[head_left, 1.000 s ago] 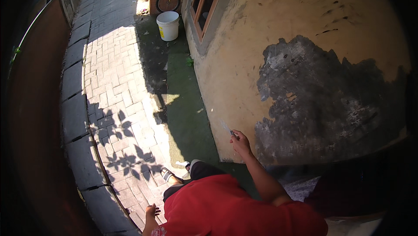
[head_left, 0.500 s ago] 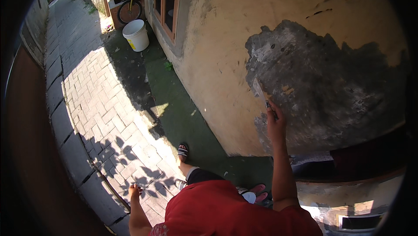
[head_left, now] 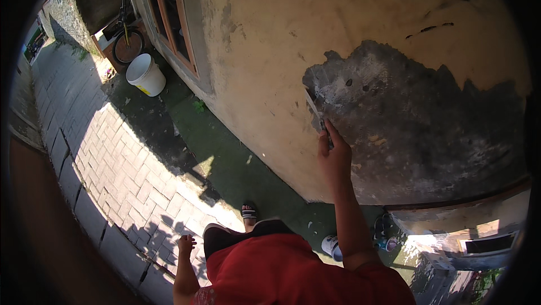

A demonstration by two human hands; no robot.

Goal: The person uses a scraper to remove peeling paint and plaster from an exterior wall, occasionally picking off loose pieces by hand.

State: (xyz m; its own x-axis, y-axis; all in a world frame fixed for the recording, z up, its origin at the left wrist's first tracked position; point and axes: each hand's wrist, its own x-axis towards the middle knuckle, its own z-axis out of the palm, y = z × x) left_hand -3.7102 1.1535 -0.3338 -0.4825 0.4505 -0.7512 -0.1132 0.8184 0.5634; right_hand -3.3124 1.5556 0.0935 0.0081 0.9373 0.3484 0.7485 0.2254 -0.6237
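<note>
My right hand [head_left: 336, 157] is closed around the handle of a scraper [head_left: 312, 102], a thin flat blade that looks like a putty knife. Its tip lies at the left border of a dark grey, bare patch [head_left: 406, 119] on the wall, where the tan paint [head_left: 259, 79] begins. The patch has ragged edges and pale smears. Low at my left side hangs my left hand [head_left: 186, 243], with nothing visible in it and its fingers loosely bent and apart.
A white bucket [head_left: 146, 75] stands by the wall's foot, with a bicycle [head_left: 128, 45] behind it. Above is a wood-framed window [head_left: 172, 18]. Sunlit paving [head_left: 121, 156] runs along the left. Footwear [head_left: 332, 247] lies beside me near the wall.
The view has turned and shifted, so the bucket and window sit farther left. My right hand has moved the scraper upward along the patch's left edge. My left hand still hangs low.
</note>
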